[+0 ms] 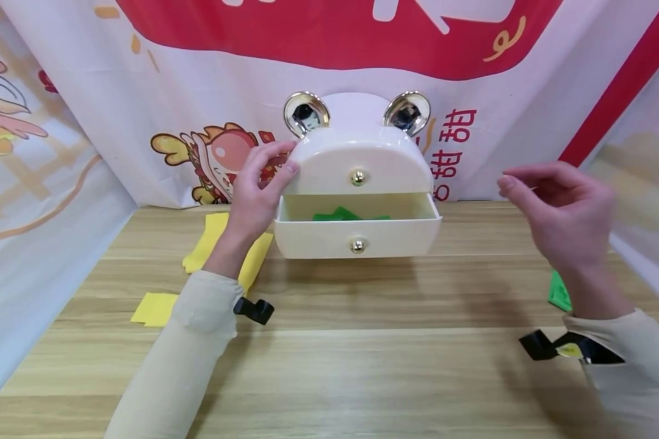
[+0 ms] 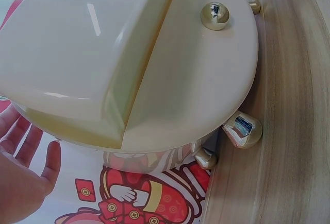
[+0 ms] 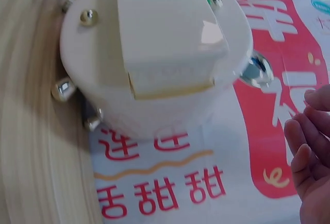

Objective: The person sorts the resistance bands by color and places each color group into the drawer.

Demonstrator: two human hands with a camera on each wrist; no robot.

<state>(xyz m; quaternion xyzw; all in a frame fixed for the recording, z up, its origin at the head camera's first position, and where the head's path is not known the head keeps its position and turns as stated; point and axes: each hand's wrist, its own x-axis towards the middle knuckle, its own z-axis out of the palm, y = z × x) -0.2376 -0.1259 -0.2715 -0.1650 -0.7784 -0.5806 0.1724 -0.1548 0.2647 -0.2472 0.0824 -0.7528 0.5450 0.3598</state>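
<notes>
A glossy white drawer box (image 1: 337,161) with gold ball knobs and two shiny gold-rimmed eyes stands at the back of the table. Its middle drawer (image 1: 307,239) is pulled out, and several green pieces (image 1: 345,213) lie inside. My left hand (image 1: 258,192) rests at the box's left side, thumb near the front edge; the left wrist view shows its fingers (image 2: 32,144) fairly straight beside the shell. Away to the right of the box, my right hand (image 1: 568,213) is raised in the air. Its fingers are loosely curled with nothing visible between them, as the right wrist view also shows.
Yellow cloth-like pieces (image 1: 205,241) lie left of the box, partly behind my left forearm, with a smaller yellow piece (image 1: 155,309) nearer. A green piece (image 1: 559,291) lies on the wooden table (image 1: 384,366) by my right wrist. A printed curtain (image 1: 225,79) hangs behind.
</notes>
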